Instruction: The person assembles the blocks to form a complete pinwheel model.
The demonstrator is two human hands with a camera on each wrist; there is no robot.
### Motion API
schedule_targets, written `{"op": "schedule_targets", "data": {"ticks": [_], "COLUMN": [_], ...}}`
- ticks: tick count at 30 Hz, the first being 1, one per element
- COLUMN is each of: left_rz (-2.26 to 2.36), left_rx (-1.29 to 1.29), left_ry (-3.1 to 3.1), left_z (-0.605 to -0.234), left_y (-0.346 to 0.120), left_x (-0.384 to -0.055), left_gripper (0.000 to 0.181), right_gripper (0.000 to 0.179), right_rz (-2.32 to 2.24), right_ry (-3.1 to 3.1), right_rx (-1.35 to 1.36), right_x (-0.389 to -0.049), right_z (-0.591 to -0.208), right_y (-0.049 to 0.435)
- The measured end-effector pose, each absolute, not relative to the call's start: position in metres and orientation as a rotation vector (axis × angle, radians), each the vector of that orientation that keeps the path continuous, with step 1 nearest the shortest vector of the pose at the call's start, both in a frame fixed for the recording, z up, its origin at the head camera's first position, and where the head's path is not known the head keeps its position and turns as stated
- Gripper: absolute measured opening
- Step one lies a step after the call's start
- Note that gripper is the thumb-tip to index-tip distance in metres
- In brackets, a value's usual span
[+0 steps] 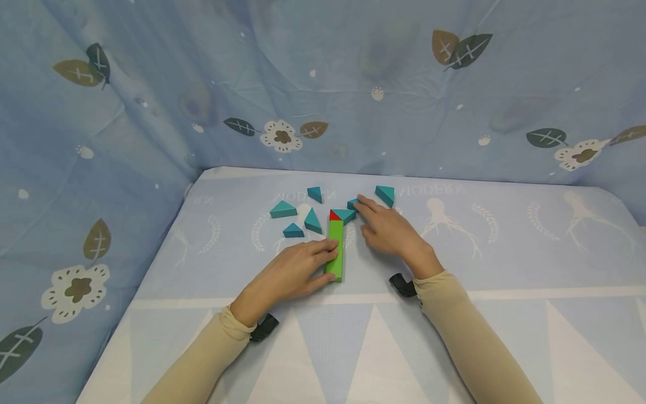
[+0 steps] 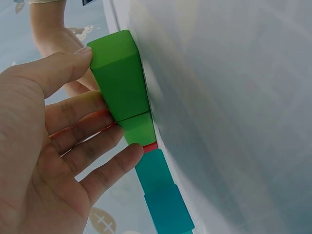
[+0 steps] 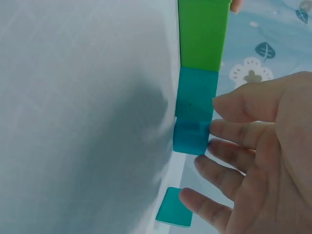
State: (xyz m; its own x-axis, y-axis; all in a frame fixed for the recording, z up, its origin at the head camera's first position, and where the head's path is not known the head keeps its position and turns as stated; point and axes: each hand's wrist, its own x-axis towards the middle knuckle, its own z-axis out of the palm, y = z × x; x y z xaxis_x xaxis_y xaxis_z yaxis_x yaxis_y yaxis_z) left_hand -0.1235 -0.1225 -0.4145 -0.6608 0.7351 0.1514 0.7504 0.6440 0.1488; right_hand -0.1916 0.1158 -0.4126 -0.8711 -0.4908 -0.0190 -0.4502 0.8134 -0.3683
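A straight strip of green blocks (image 1: 336, 231) lies on the table, with a small red triangle (image 1: 334, 216) at its far end. My left hand (image 1: 298, 266) lies along the strip's left side, its thumb at the near end and fingertips against the green. A seam between two green blocks (image 2: 122, 78) shows in the left wrist view. Right of the red piece, a teal triangular block (image 1: 345, 215) adjoins the strip. Beyond it sits a darker blue triangular block (image 3: 191, 135), touched by the extended fingers of my right hand (image 1: 391, 230).
Several loose teal and blue triangles lie left of the strip, among them a teal one (image 1: 283, 209) and a blue one (image 1: 293, 230). Another teal triangle (image 1: 385, 194) lies just beyond my right fingertips. A patterned blue curtain (image 1: 343, 101) hangs behind the table.
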Motion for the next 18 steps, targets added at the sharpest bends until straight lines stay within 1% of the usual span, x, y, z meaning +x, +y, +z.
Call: {"op": "schedule_targets", "data": {"ticks": [7,18], "left_rz": [-0.304,-0.297], "left_rx": [-1.260,-1.255], "left_ry": [-2.777,-2.785], "left_z": [-0.4145,-0.4138], "left_y": [-0.1225,-0.1217], "left_x": [-0.1236,-0.1233], "left_gripper": [0.050,0.050], "right_gripper": [0.059,0.058], "right_rz": [-0.547,-0.535], "right_ry": [2.913,2.907], "right_rx": [-0.750,-0.753], "right_x": [-0.1908,-0.1915], "right_z": [-0.4128,-0.4147], "right_y": [0.1150,0.1151]}}
